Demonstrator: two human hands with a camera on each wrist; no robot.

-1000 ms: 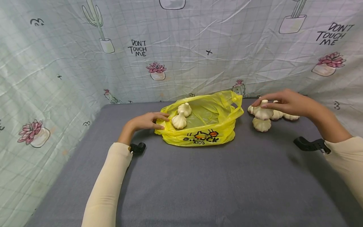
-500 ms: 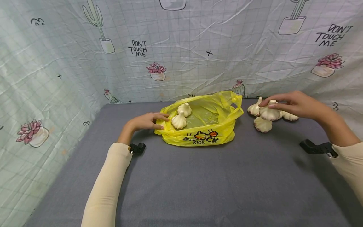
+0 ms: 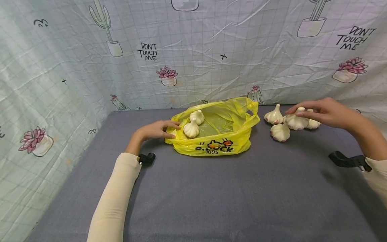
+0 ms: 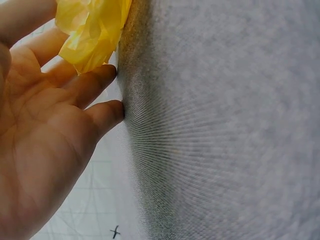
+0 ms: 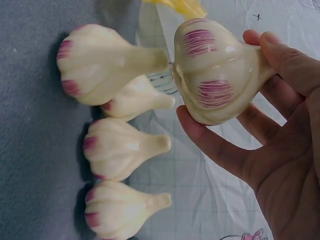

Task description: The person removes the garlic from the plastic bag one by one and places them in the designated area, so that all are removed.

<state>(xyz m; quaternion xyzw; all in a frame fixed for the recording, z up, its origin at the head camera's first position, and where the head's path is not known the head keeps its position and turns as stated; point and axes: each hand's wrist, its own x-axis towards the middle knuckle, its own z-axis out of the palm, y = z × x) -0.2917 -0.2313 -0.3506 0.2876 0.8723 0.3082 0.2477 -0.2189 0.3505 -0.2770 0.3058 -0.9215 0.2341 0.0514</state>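
My right hand pinches the neck of a cream garlic bulb with purple streaks, its rounded base pointing down. In the head view this held bulb overlaps the others at the back right. One bulb stands in front of it, another on its left, and one shows partly behind. A yellow plastic bag lies with its mouth spread, two garlic bulbs inside at its left. My left hand holds the bag's left rim, plastic lying between thumb and fingers.
A grey cloth covers the table. Right behind the bag and the bulbs rises a printed curtain, which also runs down the left side. A loop handle of the bag stands up at its right end, towards the bulbs.
My right hand moves right with the held bulb, from over the left part of the group, uncovering the bulb at left. The left hand and the bag stay still.
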